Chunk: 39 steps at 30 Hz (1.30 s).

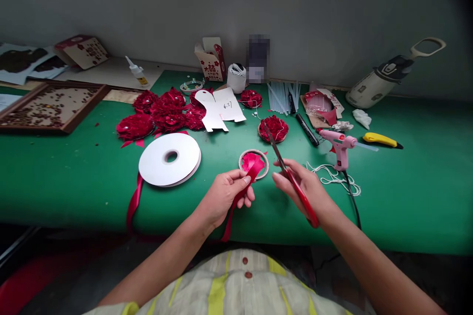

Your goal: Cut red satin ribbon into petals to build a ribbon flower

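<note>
My left hand (231,194) pinches a red ribbon (253,169) between thumb and fingers, close to its free end. The ribbon hangs over the table's front edge and runs back to a white spool (153,160) on the left. Just beyond the fingers lies a tape-like ring (265,171) with red ribbon pieces (251,159) inside it. My right hand (305,184) is closed round scissors (300,197) with red handles, their dark blades pointing up and away. Past the blade tips sits a round red fabric flower (277,129). Several more red flowers (168,113) are grouped behind the spool.
A pink glue gun (342,147), white string (332,182) and a yellow-handled cutter (380,140) lie to the right. Glue sticks (279,97), a black marker (306,129) and white card (221,108) are farther back. A bottle (377,83) leans at back right; a framed tray (70,120) is left.
</note>
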Tool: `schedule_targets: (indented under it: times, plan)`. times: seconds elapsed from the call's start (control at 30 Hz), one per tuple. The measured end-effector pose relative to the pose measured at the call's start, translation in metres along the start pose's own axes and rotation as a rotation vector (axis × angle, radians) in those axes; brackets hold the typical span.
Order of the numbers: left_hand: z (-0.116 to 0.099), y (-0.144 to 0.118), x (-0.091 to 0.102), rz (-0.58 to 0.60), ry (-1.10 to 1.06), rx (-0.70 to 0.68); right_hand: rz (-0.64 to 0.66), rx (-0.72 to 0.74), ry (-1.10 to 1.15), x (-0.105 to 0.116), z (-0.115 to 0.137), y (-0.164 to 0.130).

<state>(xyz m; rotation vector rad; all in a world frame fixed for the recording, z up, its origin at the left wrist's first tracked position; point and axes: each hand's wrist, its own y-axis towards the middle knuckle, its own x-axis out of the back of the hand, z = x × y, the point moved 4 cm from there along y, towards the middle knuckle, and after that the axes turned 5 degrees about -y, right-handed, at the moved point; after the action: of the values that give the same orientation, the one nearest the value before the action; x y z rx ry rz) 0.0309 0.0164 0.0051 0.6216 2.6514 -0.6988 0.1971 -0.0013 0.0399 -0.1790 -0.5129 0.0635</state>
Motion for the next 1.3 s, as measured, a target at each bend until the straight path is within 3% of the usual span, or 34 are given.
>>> schedule_targets:
  times: [0.17,0.3,0.73,1.3]
  plan:
    - [-0.006,0.007,0.004,-0.006,-0.018,-0.033,0.234,-0.073,-0.233,0.012,-0.006,-0.028]
    - [-0.005,0.012,0.003,0.013,-0.011,-0.024,0.352,-0.024,-0.291,0.009,-0.004,-0.032]
    - [0.003,0.024,0.006,0.041,0.03,0.067,0.421,-0.003,-0.3,-0.002,-0.014,-0.012]
    - [0.008,0.033,0.013,-0.001,0.032,0.108,0.356,-0.028,-0.355,-0.007,-0.032,-0.003]
